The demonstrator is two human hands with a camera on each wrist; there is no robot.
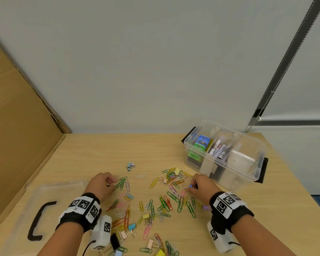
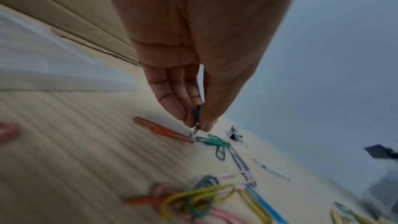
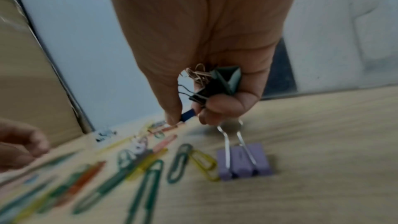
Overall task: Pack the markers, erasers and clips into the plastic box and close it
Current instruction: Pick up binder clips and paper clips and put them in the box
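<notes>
Many coloured paper clips [image 1: 164, 200] and binder clips lie scattered over the wooden table. My left hand [image 1: 102, 183] pinches a small teal binder clip [image 2: 197, 113] between thumb and fingers, just above the table. My right hand [image 1: 201, 185] holds a bunch of binder clips [image 3: 219, 83] in its palm and pinches a small blue binder clip [image 3: 188, 114] with thumb and forefinger. The clear plastic box [image 1: 229, 172] stands open at the right rear, with erasers [image 1: 199, 145] and markers [image 1: 220, 148] inside. Its clear lid [image 1: 50, 206] with a black handle lies at my left.
A purple binder clip [image 3: 243, 161] lies on the table under my right hand. A small cluster of binder clips [image 1: 131, 166] sits behind the pile. A cardboard sheet [image 1: 17, 126] leans along the left edge. A wall rises behind the table.
</notes>
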